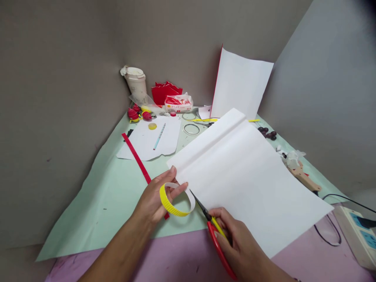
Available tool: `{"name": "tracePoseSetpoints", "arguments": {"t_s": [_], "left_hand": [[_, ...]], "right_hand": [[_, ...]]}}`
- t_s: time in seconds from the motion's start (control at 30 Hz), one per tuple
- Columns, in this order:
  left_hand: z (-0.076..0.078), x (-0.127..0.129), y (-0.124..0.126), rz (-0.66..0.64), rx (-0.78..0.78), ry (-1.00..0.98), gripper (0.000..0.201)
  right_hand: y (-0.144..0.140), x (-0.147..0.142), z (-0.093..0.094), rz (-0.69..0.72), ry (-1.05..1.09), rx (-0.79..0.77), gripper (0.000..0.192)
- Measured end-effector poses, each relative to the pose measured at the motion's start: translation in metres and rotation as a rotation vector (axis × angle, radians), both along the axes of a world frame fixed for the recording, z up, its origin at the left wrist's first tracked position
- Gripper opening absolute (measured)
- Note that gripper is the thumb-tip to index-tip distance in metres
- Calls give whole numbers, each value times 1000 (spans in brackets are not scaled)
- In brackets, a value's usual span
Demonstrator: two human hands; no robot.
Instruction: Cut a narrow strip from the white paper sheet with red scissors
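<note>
Home craft corner, table (pixel 96 203) pushed into bare grey walls (pixel 58 78), mint sheet over pink cover, paper (pixel 249 180), scissors (pixel 216 235), tape rings, pencil (pixel 159 136) and paper ornaments (pixel 138 114) toward the far corner, power strip (pixel 357 231) at the right edge

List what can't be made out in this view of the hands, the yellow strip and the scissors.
- Scissors: the handle loops are covered by the right hand, and the handle end is hidden.
- Yellow strip: part of the loop is hidden behind the left hand fingers.
- Packet at the back: its print is too small to read.
- Power strip: cut off by the right frame edge.
</note>
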State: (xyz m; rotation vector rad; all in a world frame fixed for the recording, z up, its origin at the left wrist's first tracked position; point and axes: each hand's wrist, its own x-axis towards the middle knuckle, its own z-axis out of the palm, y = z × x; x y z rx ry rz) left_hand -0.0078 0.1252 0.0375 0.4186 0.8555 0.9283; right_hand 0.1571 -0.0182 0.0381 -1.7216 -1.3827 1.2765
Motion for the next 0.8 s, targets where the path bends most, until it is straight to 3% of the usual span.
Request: {"name": "tracePoseSetpoints", "arguments": {"t_s": [0.8], "left_hand": [[-2, 0, -3, -32, 10, -31, 10]], "right_hand": [[0, 0, -5, -6, 30, 32, 19]]}}
